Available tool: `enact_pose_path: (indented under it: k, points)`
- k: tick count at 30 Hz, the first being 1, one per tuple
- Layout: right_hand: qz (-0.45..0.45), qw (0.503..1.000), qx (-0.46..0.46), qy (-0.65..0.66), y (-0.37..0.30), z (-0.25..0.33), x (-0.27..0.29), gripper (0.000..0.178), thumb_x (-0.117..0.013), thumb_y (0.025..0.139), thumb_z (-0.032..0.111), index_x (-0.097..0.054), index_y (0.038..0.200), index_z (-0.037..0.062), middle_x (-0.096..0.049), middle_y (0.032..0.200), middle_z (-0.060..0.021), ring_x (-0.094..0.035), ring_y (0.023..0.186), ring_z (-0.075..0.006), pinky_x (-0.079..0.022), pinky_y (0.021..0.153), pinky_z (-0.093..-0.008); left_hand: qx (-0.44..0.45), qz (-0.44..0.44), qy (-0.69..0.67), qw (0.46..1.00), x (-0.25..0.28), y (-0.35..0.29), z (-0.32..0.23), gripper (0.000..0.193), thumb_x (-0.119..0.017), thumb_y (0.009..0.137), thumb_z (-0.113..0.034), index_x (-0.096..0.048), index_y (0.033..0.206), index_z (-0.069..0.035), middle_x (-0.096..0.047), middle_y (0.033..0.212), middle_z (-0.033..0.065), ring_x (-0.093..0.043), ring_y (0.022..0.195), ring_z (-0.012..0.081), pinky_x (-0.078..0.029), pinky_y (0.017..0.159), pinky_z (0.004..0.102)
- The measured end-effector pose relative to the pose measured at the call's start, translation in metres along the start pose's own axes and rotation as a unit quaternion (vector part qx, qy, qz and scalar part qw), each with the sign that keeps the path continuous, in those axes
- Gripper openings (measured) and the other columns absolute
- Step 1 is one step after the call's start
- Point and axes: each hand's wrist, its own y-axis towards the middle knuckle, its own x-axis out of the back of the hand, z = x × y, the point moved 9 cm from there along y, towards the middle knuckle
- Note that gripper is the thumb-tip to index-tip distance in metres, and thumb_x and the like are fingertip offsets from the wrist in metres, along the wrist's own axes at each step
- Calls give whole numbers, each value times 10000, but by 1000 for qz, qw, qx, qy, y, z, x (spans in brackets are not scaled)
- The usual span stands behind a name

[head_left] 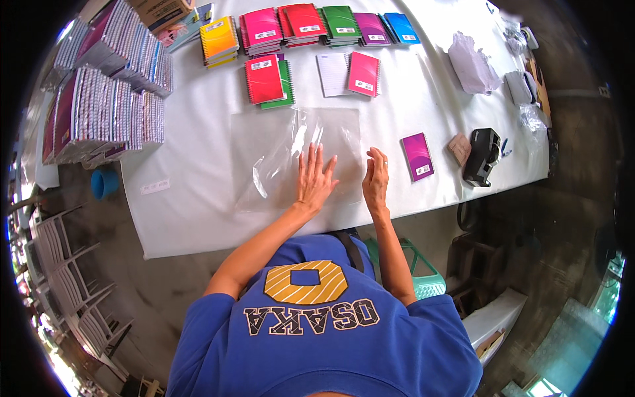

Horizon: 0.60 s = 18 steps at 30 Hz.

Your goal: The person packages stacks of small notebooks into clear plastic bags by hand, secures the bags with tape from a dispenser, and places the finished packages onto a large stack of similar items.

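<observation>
A blue short-sleeved shirt (317, 360) carries a white-striped yellow emblem (334, 282) and dark lettering (323, 318) edged in white

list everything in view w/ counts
table: one, white, centre
plastic sheet: one, clear, on table
notebook stacks: several, mixed, far edge
loose notebooks: several, mixed, before stacks
lone notebook: one, purple, table right
tape dispenser: one, black, right edge
block: one, brown, beside dispenser
plastic wrappings: several, whitish, far right
notebook piles: several, mixed, table left
box: one, brown, top left
container: one, blue, left of table
stool: one, green, below table edge
chairs: several, pale, lower left
shirt: one, blue, lower centre
left hand: one, bare, on sheet
right hand: one, bare, beside left hand
</observation>
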Motion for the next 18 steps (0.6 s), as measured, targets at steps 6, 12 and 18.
enact_pose_path:
  k: [6, 12, 18]
  points:
    - [19, 987, 45, -152, 6, 12, 8, 393, -635, 846, 33, -523, 1222, 47, -479, 1311, -155, -480, 1189, -306, -398, 966, -424, -44, 19, -39, 998, -14, 29, -33, 632, -626, 851, -369, -437, 1409, -142, -274, 1515, 168, -196, 1408, 407, -202, 1097, 601]
    - [153, 966, 56, -201, 2, -28, -13, 545, -712, 782, 146, -531, 1294, 185, -398, 1447, -35, -345, 1346, -266, -235, 1087, -518, -40, -43, 5, 998, 35, 25, -4, 558, -584, 888, -377, -441, 1410, -246, -329, 1502, 92, -268, 1375, 417, -217, 1077, 628]
    - [159, 953, 119, -230, 22, -19, -21, 528, -717, 780, 174, -564, 1281, 239, -322, 1505, 21, -253, 1396, -260, -167, 1108, -569, 3, 1, 75, 997, 38, -31, 73, 587, -615, 850, -438, -457, 1397, -296, -363, 1483, 61, -282, 1364, 424, -231, 1058, 641]
